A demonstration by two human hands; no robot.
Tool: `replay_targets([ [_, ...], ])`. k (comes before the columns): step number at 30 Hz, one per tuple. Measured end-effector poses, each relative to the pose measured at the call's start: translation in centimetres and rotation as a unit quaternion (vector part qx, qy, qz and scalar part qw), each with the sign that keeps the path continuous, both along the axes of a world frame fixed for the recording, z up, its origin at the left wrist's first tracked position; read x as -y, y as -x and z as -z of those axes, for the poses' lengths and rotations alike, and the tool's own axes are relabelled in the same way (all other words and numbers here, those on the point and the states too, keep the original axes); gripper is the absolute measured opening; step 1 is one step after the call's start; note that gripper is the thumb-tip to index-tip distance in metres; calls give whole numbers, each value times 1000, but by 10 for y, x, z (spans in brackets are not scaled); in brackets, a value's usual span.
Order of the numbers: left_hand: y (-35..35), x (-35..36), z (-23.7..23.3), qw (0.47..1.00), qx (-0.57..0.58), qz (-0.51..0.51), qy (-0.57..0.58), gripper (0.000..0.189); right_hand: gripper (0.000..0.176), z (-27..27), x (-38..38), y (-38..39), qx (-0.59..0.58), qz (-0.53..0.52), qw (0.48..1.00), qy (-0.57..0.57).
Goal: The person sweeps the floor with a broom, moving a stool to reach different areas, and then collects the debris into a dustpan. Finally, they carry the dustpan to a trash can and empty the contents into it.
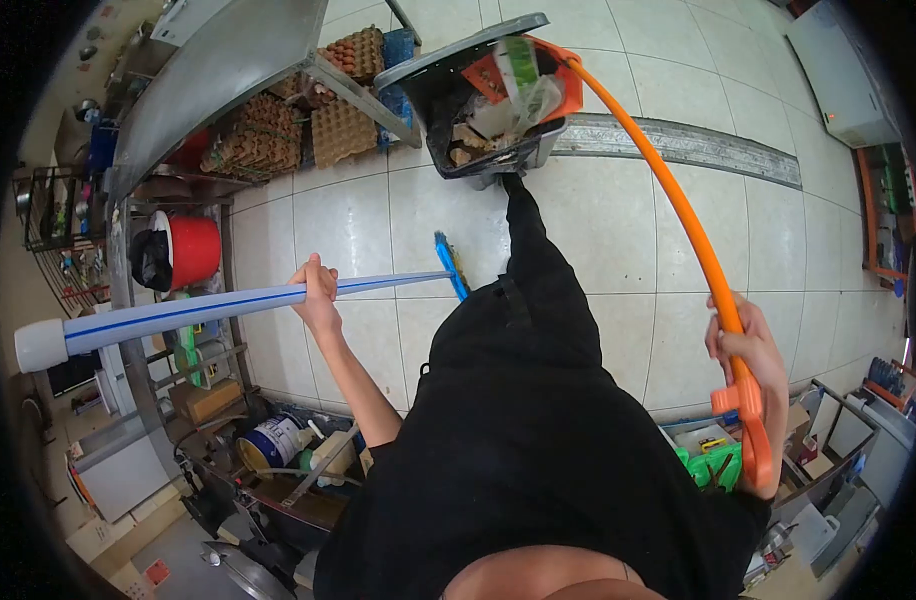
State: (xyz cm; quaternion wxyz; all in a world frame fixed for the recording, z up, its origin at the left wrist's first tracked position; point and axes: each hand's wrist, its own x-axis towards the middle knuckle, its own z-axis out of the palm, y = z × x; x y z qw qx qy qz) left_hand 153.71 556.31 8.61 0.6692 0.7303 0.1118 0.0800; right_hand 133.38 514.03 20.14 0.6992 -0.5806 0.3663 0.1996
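My left hand [318, 292] is wrapped round the light-blue handle of a broom [228, 300]. The blue broom head [448, 262] rests on the tiled floor beside my leg. In my right hand [750, 345] is the long orange handle of a dustpan [658, 165]. Its orange pan end is tilted at the mouth of a grey trash bin [440, 130], partly hidden by rubbish. A green-and-clear plastic wrapper [523, 85] lies on top there, and cardboard-like scraps show inside the black liner. The bin lid [463, 48] stands raised. My foot is at the bin's base.
Stacked egg trays [253, 140] sit under a metal table [218, 75] at the upper left. A red bucket [193, 250] is on a shelf at the left. A metal floor drain [678, 145] runs right of the bin. Cluttered shelves line the area behind me.
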Motion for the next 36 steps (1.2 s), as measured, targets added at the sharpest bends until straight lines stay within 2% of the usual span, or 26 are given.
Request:
replay_targets([
  [2, 3, 1, -3, 1000, 3, 5, -6, 46, 41, 19, -1, -9, 27, -52, 995, 84],
  [3, 4, 2, -4, 1000, 7, 6, -9, 45, 41, 30, 0, -8, 29, -53, 995, 82],
  [5, 4, 3, -6, 1000, 14, 5, -14, 45, 38, 53, 0, -9, 85, -137, 970, 181],
  [6, 7, 4, -6, 1000, 13, 2, -20, 45, 38, 57, -1, -6, 87, -137, 970, 179],
  [8, 11, 4, -5, 1000, 10, -1, -27, 45, 36, 62, -13, 2, 80, -186, 947, 248],
  [14, 26, 21, -5, 998, 46, -25, -32, 44, 42, 95, -21, 34, 91, -243, 914, 313],
  [16, 29, 30, -7, 995, 58, -66, -38, 42, 44, 110, -15, 48, 133, -247, 895, 347],
  [20, 41, 51, -17, 988, 79, -122, -49, 40, 45, 134, 15, 67, 156, -253, 894, 335],
  [23, 57, 78, -22, 973, 148, -164, -74, 38, 44, 159, 38, 69, 197, -238, 905, 292],
  [26, 81, 111, -27, 965, 146, -211, -53, 37, 43, 169, 58, 70, 249, -257, 878, 319],
  [31, 110, 172, -41, 960, 150, -232, -34, 37, 42, 188, 81, 61, 263, -266, 868, 326],
  [36, 131, 185, -44, 961, 166, -218, -27, 37, 43, 185, 71, 58, 272, -260, 863, 338],
])
